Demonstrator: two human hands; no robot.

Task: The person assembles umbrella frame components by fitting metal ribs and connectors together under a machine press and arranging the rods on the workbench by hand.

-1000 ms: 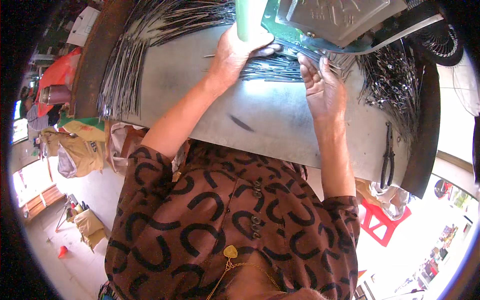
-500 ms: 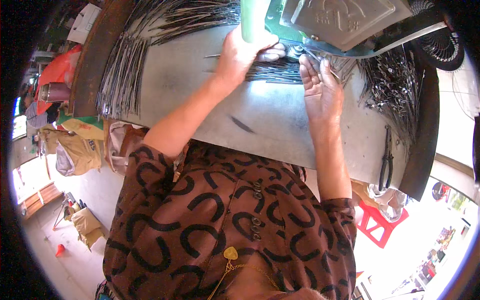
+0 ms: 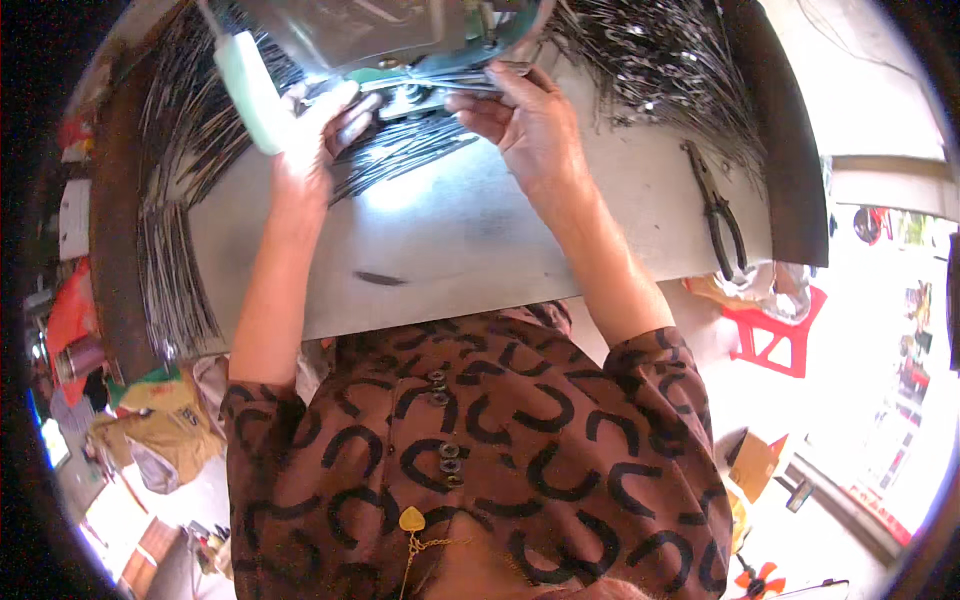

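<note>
A machine with a grey metal housing [image 3: 370,35] stands at the far side of the metal table, its small bright working part [image 3: 412,93] lit between my hands. My left hand [image 3: 318,135] is at its left, beside a pale green bar [image 3: 250,95]. Its fingers are curled, and what they hold, if anything, I cannot make out. At the right, my right hand [image 3: 535,125] pinches thin metal strips [image 3: 470,80] between thumb and fingers; they reach toward the working part. Below the machine lies a bundle of dark thin wires [image 3: 400,155].
Black-handled pliers [image 3: 717,210] lie on the table's right side. A heap of wires with shiny ends [image 3: 660,60] is at the far right, and straight wires [image 3: 175,275] lie at the left. Raised dark borders [image 3: 790,140] edge the table. A red stool [image 3: 775,335] stands beyond the front edge.
The whole view has turned, so the table and machine appear farther left and tilted the other way. Both hands stay by the machine, the right one still pinching thin metal.
</note>
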